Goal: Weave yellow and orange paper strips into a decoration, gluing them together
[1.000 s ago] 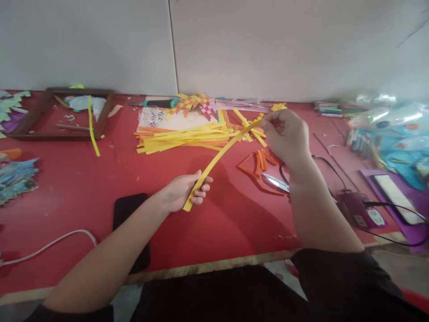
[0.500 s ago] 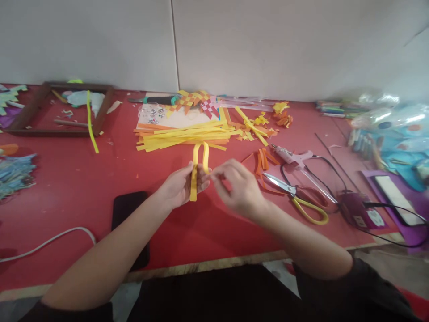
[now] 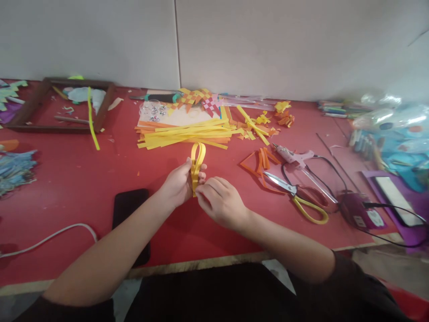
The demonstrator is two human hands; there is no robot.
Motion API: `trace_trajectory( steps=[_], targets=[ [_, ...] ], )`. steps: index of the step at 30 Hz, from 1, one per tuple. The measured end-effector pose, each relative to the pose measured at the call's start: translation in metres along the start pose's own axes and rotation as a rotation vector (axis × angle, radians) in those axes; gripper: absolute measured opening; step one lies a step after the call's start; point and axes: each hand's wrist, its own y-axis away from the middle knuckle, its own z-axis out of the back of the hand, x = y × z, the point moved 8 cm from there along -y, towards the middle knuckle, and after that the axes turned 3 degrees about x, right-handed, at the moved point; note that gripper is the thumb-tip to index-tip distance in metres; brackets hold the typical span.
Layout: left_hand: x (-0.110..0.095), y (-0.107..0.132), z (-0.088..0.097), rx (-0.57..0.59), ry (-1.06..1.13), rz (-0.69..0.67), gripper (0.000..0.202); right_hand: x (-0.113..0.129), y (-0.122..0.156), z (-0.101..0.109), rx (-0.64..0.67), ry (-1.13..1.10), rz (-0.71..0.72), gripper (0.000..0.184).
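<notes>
A yellow paper strip (image 3: 197, 158) is bent into a narrow loop that points away from me. My left hand (image 3: 180, 184) pinches its two legs together near the bottom. My right hand (image 3: 219, 202) is closed on the strip's lower ends, touching the left hand's fingertips. Both hands hover low over the red table (image 3: 77, 179). Just beyond the loop lies a pile of yellow and orange strips (image 3: 187, 133).
Scissors with yellow handles (image 3: 298, 197) and a pink glue gun (image 3: 295, 156) lie to the right, with orange scraps (image 3: 259, 160) between. A black phone (image 3: 129, 212) sits by my left forearm. A wooden frame (image 3: 60, 105) is far left; woven paper pieces (image 3: 197, 99) at the back.
My right hand brought the strip's far end down to the left hand, bending it from a long straight strip into a loop, then pressed the ends together and the loop narrowed.
</notes>
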Motion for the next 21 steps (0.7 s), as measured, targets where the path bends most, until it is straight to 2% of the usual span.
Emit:
trace_trajectory(
  steps=[6, 15, 21],
  targets=[
    [0.0014, 0.0008, -0.0053, 0.031, 0.025, -0.019, 0.046, 0.0024, 0.0029, -0.0037, 0.002, 0.018, 0.003, 0.022],
    [-0.0005, -0.0021, 0.0022, -0.003, 0.065, -0.025, 0.040, 0.0014, 0.0058, -0.0079, 0.034, 0.017, 0.017, 0.024],
    [-0.0011, -0.0020, 0.0012, -0.002, 0.091, -0.020, 0.040, 0.0017, 0.0070, -0.0067, 0.036, -0.036, 0.037, 0.017]
  ],
)
